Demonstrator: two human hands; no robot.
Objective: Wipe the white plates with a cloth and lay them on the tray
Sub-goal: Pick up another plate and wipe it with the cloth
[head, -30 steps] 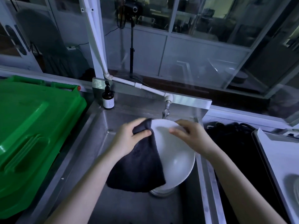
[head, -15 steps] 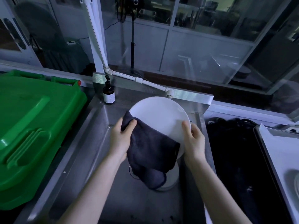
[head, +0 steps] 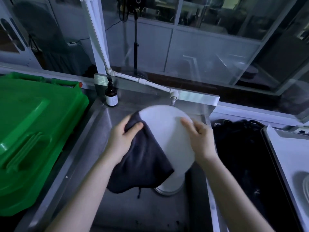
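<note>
Over the steel sink I hold a white plate [head: 168,131], tilted toward me. My left hand [head: 121,139] grips a dark cloth [head: 142,161] against the plate's left edge, and the cloth hangs down over its lower left part. My right hand [head: 199,138] holds the plate's right rim, fingers laid over its face. Below them a stack of white plates [head: 172,184] stands in the sink, partly hidden by the cloth. The tray [head: 284,158] lies at the far right with a white plate [head: 303,183] on it at the frame's edge.
A green plastic bin lid [head: 33,134] fills the left side. A brown pump bottle [head: 111,95] stands at the sink's back left corner, and a tap [head: 173,97] hangs behind the plate. Black cables or netting [head: 247,156] lie between sink and tray.
The plate was lifted and turned up toward me, then tipped again. My left hand slid the cloth across its left side, and my right hand shifted its hold along the right rim.
</note>
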